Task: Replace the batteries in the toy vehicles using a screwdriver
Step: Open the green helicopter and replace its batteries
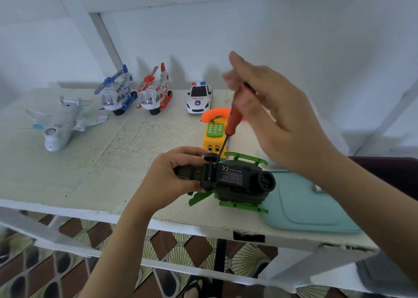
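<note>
Screwdriver [231, 121] slants down-left from my right hand [278, 121], tip at the upturned belly of the green helicopter [239, 180], which lies left to right over the bench [90, 162]. My left hand [172, 173] grips its tail; right fingers blur, seemingly pinching the handle.

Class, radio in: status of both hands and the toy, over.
Left hand grips green helicopter, underside up. Right hand holds screwdriver, tip at its underside. Nothing blocking.

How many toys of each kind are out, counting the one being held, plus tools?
Airplane: 1
Helicopters: 3 (blue helicopter, red helicopter, green helicopter in left hand)
Police car: 1
Toy phone: 1
Screwdriver: 1, in right hand
Total: 7
</note>
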{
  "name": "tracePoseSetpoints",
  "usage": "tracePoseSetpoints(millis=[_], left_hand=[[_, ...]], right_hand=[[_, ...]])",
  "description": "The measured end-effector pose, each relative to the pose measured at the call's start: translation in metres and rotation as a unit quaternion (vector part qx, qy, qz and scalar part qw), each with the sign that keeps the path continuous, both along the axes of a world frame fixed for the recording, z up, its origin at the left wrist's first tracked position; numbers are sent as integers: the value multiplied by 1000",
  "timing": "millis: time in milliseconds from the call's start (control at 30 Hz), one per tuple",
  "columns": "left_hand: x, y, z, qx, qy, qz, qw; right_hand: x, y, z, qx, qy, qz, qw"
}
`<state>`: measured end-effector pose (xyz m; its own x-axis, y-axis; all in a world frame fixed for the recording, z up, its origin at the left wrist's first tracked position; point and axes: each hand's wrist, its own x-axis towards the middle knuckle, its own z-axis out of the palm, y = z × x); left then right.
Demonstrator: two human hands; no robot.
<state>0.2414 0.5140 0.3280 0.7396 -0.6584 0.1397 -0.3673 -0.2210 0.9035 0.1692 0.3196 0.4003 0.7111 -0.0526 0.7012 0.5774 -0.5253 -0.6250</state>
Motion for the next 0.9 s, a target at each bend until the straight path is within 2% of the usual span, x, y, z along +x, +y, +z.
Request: tracePoseSetpoints(millis=[100,167,233,300,367,433,533,633,733,900], left_hand=[[0,0,-1,-8,7,0,1000],[1,1,-2,-8,10,-2,1000],[2,1,-2,-7,10,-3,1000],[3,1,-2,-8,13,0,1000],[3,0,-3,-10,15,1,1000],[3,1,-2,-8,15,0,1000],[3,2,-3,-9,15,2,1000],[4,2,-4,-11,15,4,1000],[4,1,-4,-9,10,0,1000],[5,2,-4,-11,12,-1,1000]], right_hand=[[-3,1,7,51,56,128,989],[-5,3,9,105,70,168,978],[-5,5,9,135,46,123,982],[-4,3,7,58,10,19,998],[-2,1,5,-30,-15,-29,999],[-2,0,5,-38,-1,23,999],[-5,1,11,41,37,92,994],[-5,2,11,102,26,68,992],[-3,3,6,54,13,31,998],[-5,2,6,-15,44,98,994]])
